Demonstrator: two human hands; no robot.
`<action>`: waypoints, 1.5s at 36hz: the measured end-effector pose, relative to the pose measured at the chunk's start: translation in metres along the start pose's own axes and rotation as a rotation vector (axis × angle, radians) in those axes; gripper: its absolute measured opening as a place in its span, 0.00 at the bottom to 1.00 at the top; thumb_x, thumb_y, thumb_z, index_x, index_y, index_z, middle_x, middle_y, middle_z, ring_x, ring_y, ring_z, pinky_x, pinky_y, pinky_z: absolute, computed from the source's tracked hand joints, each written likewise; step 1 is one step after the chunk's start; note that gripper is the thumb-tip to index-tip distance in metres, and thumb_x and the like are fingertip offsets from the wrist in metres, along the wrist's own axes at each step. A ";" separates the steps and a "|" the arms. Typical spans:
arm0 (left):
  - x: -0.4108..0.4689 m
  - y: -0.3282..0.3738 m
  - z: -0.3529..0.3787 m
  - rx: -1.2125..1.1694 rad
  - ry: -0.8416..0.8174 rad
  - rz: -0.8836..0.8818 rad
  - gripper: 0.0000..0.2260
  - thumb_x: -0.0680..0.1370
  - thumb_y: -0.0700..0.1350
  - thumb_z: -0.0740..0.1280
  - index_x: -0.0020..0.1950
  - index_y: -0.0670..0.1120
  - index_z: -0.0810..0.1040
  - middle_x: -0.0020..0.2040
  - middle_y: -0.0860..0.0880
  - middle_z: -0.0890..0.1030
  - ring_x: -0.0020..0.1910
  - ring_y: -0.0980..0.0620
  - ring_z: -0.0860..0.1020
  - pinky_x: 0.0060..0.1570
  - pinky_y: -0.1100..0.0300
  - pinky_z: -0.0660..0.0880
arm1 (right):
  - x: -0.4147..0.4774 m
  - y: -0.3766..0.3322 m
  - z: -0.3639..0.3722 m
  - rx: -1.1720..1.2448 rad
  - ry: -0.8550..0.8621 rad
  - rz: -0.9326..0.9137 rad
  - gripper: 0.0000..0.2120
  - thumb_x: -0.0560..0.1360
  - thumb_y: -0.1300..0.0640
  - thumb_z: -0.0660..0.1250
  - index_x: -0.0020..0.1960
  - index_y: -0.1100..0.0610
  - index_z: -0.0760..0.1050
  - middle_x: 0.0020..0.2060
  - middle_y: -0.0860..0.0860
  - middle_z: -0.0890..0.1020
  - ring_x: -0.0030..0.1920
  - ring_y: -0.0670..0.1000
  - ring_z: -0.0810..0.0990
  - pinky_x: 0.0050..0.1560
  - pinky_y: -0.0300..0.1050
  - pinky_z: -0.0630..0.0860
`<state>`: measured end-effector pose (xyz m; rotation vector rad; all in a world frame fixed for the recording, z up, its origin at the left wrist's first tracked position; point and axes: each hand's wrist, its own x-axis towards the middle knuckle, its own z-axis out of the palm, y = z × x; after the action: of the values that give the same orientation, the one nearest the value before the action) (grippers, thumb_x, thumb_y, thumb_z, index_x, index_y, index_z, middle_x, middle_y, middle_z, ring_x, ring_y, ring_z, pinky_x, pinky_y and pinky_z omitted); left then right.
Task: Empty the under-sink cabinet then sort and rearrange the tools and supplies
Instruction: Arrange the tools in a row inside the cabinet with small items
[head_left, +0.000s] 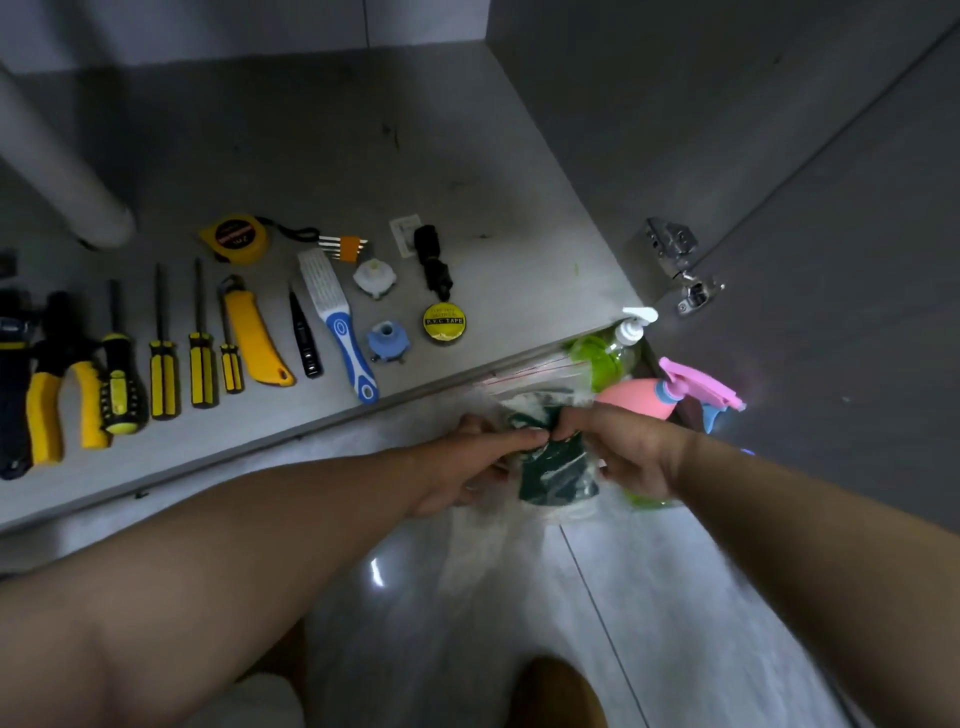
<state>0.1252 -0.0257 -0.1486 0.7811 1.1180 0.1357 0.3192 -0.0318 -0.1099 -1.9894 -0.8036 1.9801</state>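
Nearest to me, I had both hands on the clear bag (558, 486), and I placed everything else from that bag. The left hand (467, 467) pinched it from its left and the right hand (631, 457) from its right. Their fingertips almost met over the dark green contents, scouring pads by my guess. The bag hung over the tiled floor with its long axis running away from me and its red zip strip at the far end.

Just beyond the bag to the right stood a pink spray bottle (636, 397), and past that a green pump bottle (605, 356). Beyond the bag to the left lay the cabinet floor (519, 249) with tools in a row. The tape roll (444, 322) and blue-handled brush (340, 327) were nearest the bag, then the yellow knife (257, 343), the screwdrivers (162, 384), and the pliers (44, 405) farthest off. The tape measure (236, 239) sat farther back.

As I judged it, the next move turned on the bare stretch of cabinet floor straight beyond the bag. The bag would go forward along its own axis. Both hands were about equally near, the left on the tools' side.
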 end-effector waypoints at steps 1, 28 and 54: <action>-0.003 0.003 0.002 -0.018 -0.026 0.015 0.32 0.72 0.61 0.75 0.69 0.48 0.70 0.62 0.45 0.82 0.54 0.48 0.79 0.58 0.48 0.70 | -0.007 -0.003 -0.005 0.018 -0.020 -0.011 0.18 0.66 0.55 0.69 0.55 0.55 0.82 0.52 0.52 0.86 0.54 0.55 0.82 0.55 0.48 0.74; 0.007 0.159 -0.024 -0.223 0.178 0.335 0.19 0.77 0.59 0.71 0.62 0.49 0.82 0.54 0.49 0.87 0.53 0.49 0.85 0.54 0.55 0.80 | 0.011 -0.114 -0.008 0.512 0.332 -0.447 0.20 0.72 0.47 0.75 0.60 0.55 0.77 0.50 0.55 0.87 0.47 0.55 0.87 0.44 0.47 0.82; 0.117 0.247 -0.012 -0.037 0.752 0.467 0.30 0.74 0.57 0.74 0.71 0.48 0.66 0.66 0.43 0.76 0.62 0.41 0.78 0.60 0.44 0.79 | 0.057 -0.148 -0.038 0.753 0.309 -0.465 0.08 0.82 0.49 0.63 0.59 0.50 0.72 0.50 0.47 0.77 0.57 0.51 0.80 0.61 0.55 0.79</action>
<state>0.2363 0.2159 -0.0852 0.9802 1.6071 0.8980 0.3203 0.1283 -0.0797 -1.4356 -0.3205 1.3685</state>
